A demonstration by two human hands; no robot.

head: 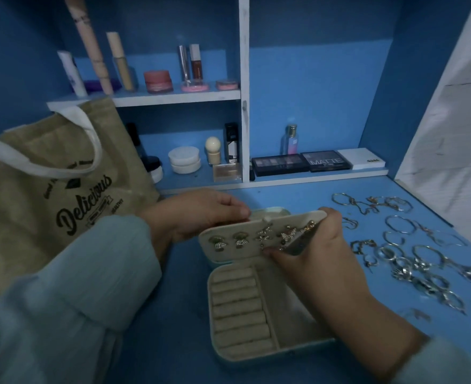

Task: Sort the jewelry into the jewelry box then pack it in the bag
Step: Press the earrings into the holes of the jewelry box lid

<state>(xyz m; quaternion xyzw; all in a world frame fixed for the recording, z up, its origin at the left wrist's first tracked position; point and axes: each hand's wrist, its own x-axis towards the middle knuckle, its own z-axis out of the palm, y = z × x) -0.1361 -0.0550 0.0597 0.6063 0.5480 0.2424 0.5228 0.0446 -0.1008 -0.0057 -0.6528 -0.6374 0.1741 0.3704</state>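
An open cream jewelry box (240, 309) lies on the blue desk, its ring rolls bare. Its earring panel (237, 230) stands tilted up and carries several earrings. My left hand (198, 214) grips the panel's top left edge. My right hand (320, 245) pinches the panel's right end, thumb at its lower edge, fingers curled over the top right corner. Loose rings, hoops and chains (411, 253) lie spread on the desk to the right. A tan jute bag (48, 189) printed "Delicious" stands at the left.
Blue shelves behind hold cosmetics: jars (158, 81), tubes, a perfume bottle (290, 139) and eyeshadow palettes (301, 162). A white wall panel (456, 112) rises at the right. The desk's bare blue surface (173, 314) shows left of the box.
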